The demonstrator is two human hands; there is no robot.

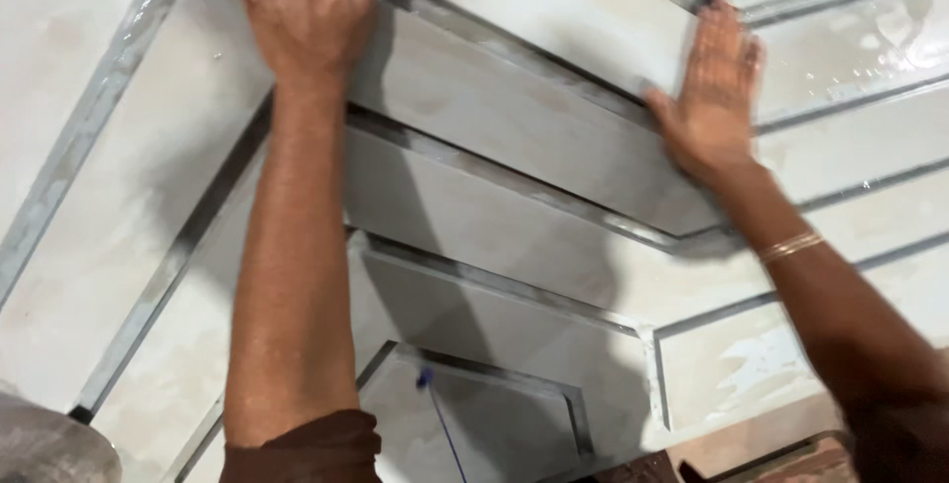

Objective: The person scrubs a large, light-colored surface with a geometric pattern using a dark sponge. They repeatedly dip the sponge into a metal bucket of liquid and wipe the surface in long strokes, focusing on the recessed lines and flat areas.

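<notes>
A long pale grey tile (524, 117) lies in a chevron pattern of tiles with dark grey joints. My left hand (301, 8) presses flat on its upper left end, near the top edge of the view. My right hand (714, 97) lies flat with fingers together on the tile's right end, at the point of the chevron. Both palms face down and hold nothing. A thin bangle (789, 246) circles my right wrist.
More pale tiles (494, 236) continue the chevron below, separated by grey joints (514, 181). Glossy cream tiles (99, 275) fill the left and right sides. A blue line with a small blob (427, 380) runs over the lowest tile. Reddish-brown material (781, 458) shows at the bottom right.
</notes>
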